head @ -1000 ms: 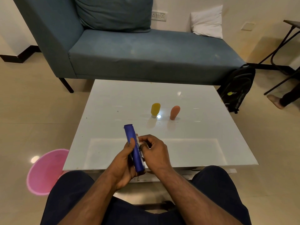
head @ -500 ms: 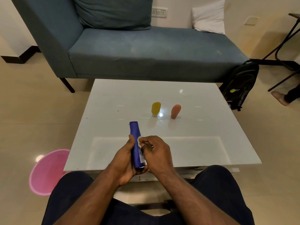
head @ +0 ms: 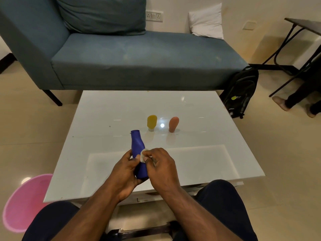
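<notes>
My left hand (head: pixel 126 173) grips the lower body of a blue squeeze bottle (head: pixel 137 146), which tilts with its open neck pointing up and away over the white glossy table (head: pixel 104 119). My right hand (head: pixel 160 165) pinches a small white round piece (head: pixel 142 154) against the bottle's side. A yellow squeeze bottle (head: pixel 152 122) and an orange-pink squeeze bottle (head: pixel 173 124) stand upside down side by side at the table's middle, beyond both hands.
A blue-grey sofa (head: pixel 139 54) with a cushion and a white pillow (head: pixel 206 21) stands behind the table. A pink basin (head: pixel 22 202) lies on the floor at the left. A black backpack (head: pixel 241 91) leans at the right, near another person's feet (head: pixel 281 103).
The blue bottle has swung from edge-on to showing its broad side, neck tilted slightly left. My right hand's fingers have shifted on the white piece at its side.
</notes>
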Available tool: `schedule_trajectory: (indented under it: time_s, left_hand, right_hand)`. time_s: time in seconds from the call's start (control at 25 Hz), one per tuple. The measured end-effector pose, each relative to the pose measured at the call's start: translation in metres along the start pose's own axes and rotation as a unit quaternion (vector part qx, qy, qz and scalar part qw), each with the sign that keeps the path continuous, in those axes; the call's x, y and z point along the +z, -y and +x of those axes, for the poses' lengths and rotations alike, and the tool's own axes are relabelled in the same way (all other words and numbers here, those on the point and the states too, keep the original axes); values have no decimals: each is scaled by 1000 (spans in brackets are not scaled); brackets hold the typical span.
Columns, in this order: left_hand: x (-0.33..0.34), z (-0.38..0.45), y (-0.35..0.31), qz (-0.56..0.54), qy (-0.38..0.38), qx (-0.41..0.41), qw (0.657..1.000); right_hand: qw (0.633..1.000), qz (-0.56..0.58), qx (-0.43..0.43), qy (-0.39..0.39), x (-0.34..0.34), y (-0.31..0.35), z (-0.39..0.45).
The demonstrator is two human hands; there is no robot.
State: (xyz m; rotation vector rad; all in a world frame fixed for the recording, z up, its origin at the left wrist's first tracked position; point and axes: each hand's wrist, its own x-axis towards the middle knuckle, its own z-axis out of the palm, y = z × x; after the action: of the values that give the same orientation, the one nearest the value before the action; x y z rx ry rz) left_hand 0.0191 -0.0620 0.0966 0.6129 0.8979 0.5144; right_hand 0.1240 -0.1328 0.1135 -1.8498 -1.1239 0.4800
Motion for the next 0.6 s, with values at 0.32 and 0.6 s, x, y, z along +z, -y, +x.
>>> schedule_trajectory:
  time_s: [0.32, 0.6]
  left_hand:
    - [-5, 37, -5, -34, -95, 31, 994]
    - [-14, 87, -28, 216, -150, 93, 960]
  right_hand:
    - [998, -52, 5, 43, 2, -27, 9]
    - [993, -85, 64, 51, -6, -56, 56]
